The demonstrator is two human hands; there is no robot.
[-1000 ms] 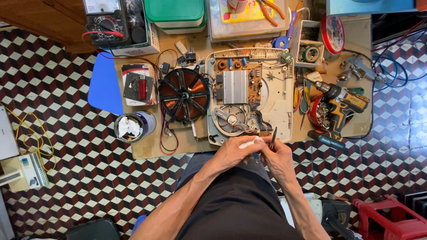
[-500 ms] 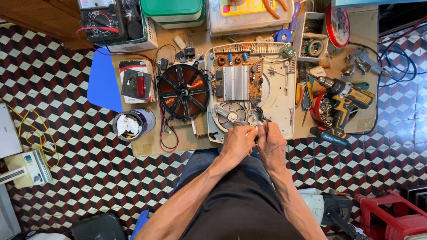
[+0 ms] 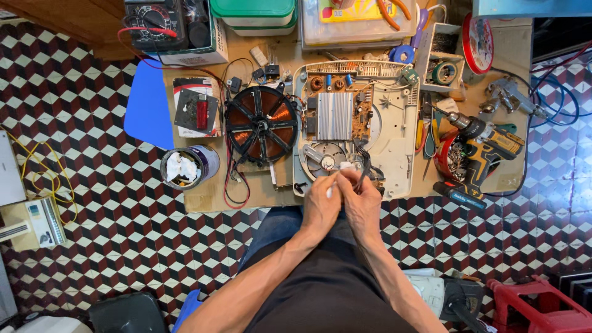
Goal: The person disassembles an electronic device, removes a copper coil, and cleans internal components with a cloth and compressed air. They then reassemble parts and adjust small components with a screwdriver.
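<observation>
Both my hands meet at the near edge of an opened white induction cooker housing (image 3: 394, 129), just in front of its fan (image 3: 325, 159). My left hand (image 3: 320, 206) pinches a small white connector (image 3: 343, 166). My right hand (image 3: 365, 206) grips the black wires (image 3: 365, 165) that run from it. Farther back in the housing lies a circuit board with a ribbed metal heat sink (image 3: 334, 115). The round copper coil disc (image 3: 262, 125) rests to the left of the housing, joined to it by wires.
A yellow-and-black cordless drill (image 3: 487, 148) and a red bowl of screws (image 3: 449, 161) sit at the right. A tin with a rag (image 3: 185, 168), a blue sheet (image 3: 148, 105) and a multimeter (image 3: 154, 18) are at the left. A red stool (image 3: 536, 305) stands on the floor.
My hands moved from the table's near edge onto the cooker by the fan and closed together on the connector and wires. The thin dark tool seen in my right hand earlier no longer shows.
</observation>
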